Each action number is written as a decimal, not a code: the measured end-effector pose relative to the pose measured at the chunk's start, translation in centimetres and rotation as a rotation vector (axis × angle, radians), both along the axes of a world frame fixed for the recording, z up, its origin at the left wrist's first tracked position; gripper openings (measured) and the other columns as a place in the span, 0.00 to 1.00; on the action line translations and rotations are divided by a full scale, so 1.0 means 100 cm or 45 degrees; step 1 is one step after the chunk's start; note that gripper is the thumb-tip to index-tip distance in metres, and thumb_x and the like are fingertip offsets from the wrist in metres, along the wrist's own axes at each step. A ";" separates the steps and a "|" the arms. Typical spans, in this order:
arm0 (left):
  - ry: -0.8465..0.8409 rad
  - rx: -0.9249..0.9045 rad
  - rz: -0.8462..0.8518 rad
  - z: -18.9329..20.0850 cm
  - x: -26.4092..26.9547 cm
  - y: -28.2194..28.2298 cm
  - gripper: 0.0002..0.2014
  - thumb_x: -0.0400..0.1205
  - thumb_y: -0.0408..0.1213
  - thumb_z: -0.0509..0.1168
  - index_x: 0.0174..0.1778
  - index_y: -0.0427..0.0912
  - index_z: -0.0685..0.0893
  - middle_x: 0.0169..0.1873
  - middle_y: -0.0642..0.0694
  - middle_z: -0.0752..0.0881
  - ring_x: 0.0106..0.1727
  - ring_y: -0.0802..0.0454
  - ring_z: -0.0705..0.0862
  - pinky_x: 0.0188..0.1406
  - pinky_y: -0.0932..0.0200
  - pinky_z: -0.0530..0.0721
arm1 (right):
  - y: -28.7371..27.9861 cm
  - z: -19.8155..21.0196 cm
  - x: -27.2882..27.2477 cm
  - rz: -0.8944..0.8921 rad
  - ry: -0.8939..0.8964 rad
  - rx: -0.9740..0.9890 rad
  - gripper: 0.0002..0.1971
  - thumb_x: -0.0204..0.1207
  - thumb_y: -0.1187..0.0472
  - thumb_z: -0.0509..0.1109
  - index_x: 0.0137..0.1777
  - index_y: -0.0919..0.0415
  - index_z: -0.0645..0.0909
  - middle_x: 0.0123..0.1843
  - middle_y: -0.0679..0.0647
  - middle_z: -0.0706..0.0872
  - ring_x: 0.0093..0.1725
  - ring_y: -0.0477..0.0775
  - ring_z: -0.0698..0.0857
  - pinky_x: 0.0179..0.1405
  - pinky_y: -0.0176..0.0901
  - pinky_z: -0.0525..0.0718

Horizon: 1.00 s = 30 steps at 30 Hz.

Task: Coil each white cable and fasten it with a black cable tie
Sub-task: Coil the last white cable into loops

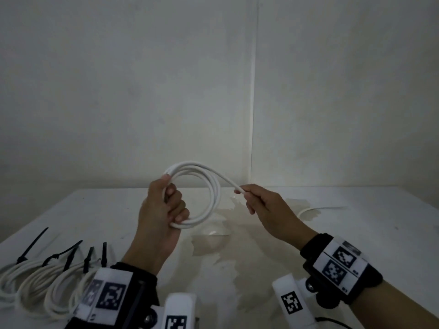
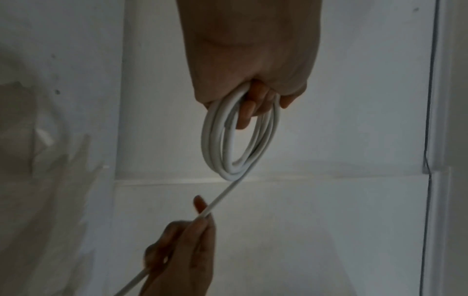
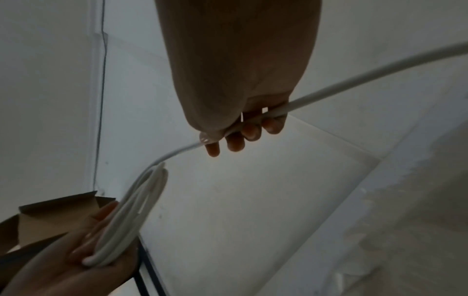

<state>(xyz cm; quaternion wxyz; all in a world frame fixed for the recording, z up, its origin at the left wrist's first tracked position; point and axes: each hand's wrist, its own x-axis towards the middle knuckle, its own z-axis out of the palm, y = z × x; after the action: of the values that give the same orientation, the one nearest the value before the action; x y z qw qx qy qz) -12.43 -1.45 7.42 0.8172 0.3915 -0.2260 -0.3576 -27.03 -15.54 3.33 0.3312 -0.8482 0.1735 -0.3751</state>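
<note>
white cable (image 1: 209,186) was what both hands were busy with, held up above the table (image 1: 356,233), near its far edge by the wall. from the head view, the left hand (image 1: 164,207) had its fingers curled through a coil of several loops, thumb pressing them near the top. the right hand (image 1: 263,205) pinched the free strand leading off the coil, and the rest trailed behind it to the tabletop (image 1: 308,210). at the near left lay four finished coils (image 1: 40,286), each with a black cable tie (image 1: 31,248) on it. so i judged most of the job done, with this cable part-wound and not yet tied. i could see no loose tie waiting for it.

from the left wrist, the left hand (image 2: 253,70) gripped the coil (image 2: 235,144) with fingers hooked inside the loops. the right hand (image 2: 182,250) below held the strand between thumb and fingertips.

from the right wrist, the right hand (image 3: 240,80) had its fingers (image 3: 235,142) curled round the strand, and a good length ran off to the right, so more winding seemed left. the left hand (image 3: 63,266) showed low down with the coil (image 3: 126,216) held edge-on in its fingers. a brown cardboard box (image 3: 50,218) sat behind it.
</note>
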 end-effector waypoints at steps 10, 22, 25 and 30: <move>0.135 -0.059 0.147 -0.002 0.024 0.002 0.19 0.84 0.45 0.53 0.26 0.46 0.63 0.09 0.55 0.60 0.09 0.59 0.58 0.07 0.70 0.58 | -0.020 -0.021 0.003 -0.149 0.173 -0.019 0.17 0.84 0.60 0.55 0.71 0.54 0.74 0.33 0.31 0.69 0.33 0.21 0.75 0.39 0.18 0.71; -0.105 -0.010 0.696 0.005 0.041 -0.010 0.18 0.83 0.42 0.57 0.27 0.46 0.64 0.11 0.56 0.64 0.15 0.59 0.61 0.15 0.68 0.63 | -0.001 -0.031 0.021 0.021 0.536 -0.910 0.11 0.76 0.55 0.54 0.52 0.56 0.74 0.36 0.55 0.82 0.33 0.55 0.82 0.25 0.38 0.75; -0.332 0.066 0.790 -0.004 0.037 -0.016 0.19 0.85 0.42 0.56 0.26 0.45 0.65 0.13 0.57 0.69 0.15 0.61 0.65 0.20 0.64 0.67 | 0.011 -0.025 0.032 0.123 0.294 -1.143 0.06 0.72 0.65 0.62 0.46 0.55 0.70 0.28 0.51 0.78 0.24 0.51 0.75 0.18 0.35 0.67; -0.818 0.217 0.825 -0.025 0.027 -0.019 0.17 0.85 0.45 0.54 0.30 0.47 0.69 0.26 0.47 0.72 0.24 0.57 0.71 0.23 0.66 0.72 | 0.036 -0.007 0.044 0.239 0.112 -1.204 0.07 0.74 0.66 0.62 0.43 0.61 0.81 0.30 0.54 0.81 0.26 0.54 0.76 0.20 0.39 0.71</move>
<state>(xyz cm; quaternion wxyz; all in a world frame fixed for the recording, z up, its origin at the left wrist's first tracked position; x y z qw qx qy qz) -9.69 -3.39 4.95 0.7403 0.5987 -0.3034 0.0384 -22.65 -11.96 2.62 -0.0659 -0.9329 -0.0795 -0.3451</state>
